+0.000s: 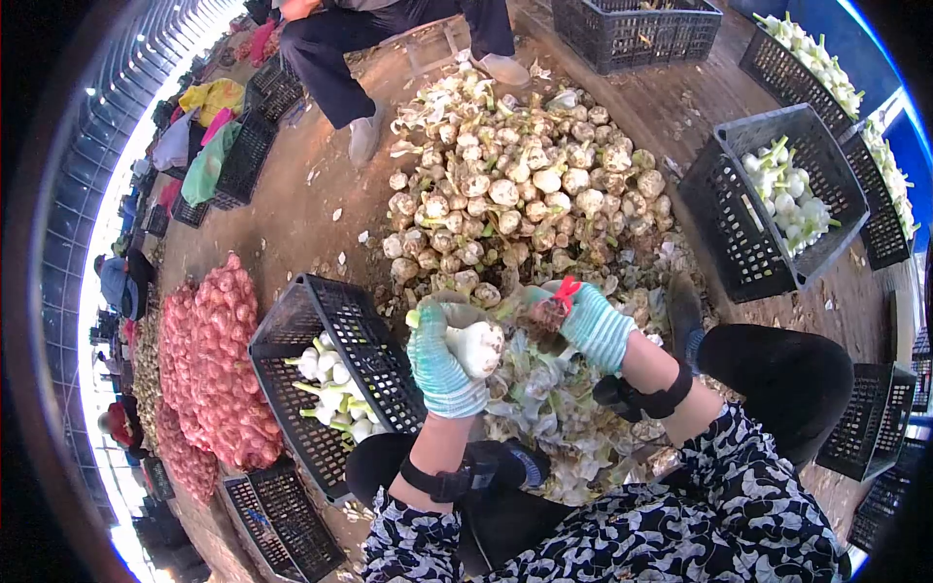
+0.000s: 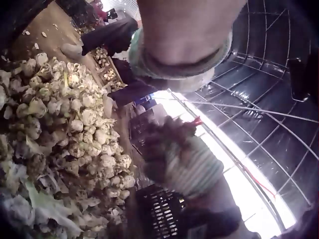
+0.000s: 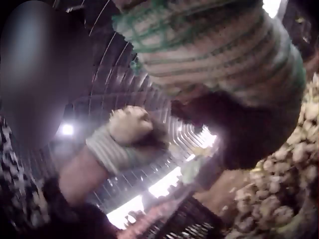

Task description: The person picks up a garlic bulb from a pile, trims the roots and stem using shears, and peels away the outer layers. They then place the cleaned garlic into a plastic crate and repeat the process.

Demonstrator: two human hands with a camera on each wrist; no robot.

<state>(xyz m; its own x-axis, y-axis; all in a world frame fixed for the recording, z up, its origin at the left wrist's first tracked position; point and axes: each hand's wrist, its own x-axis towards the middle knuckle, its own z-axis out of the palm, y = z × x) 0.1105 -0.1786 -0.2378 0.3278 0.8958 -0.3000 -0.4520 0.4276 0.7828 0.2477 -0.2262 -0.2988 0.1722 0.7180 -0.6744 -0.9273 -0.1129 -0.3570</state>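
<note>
My gloved left hand (image 1: 442, 364) holds a white garlic bulb (image 1: 476, 350), its short green stem poking out by the thumb and its root end turned right. In the right wrist view the same bulb (image 3: 130, 124) is blurred in the left hand. Just to the right, my gloved right hand (image 1: 595, 325) grips a dark reddish-brown clump (image 1: 547, 313) with a red strip (image 1: 565, 290) at the fingers; I cannot tell what the clump is. Below both hands lie pale peeled skins and leaves (image 1: 559, 408). A large heap of soil-stained garlic (image 1: 525, 185) spreads just beyond them.
A black crate (image 1: 369, 330) with trimmed white garlic leans by my left leg. Another part-filled black crate (image 1: 729, 214) stands to the right, with fuller crates behind it. Red net sacks (image 1: 219, 360) lie at the left. Across the heap sits a person (image 1: 364, 58).
</note>
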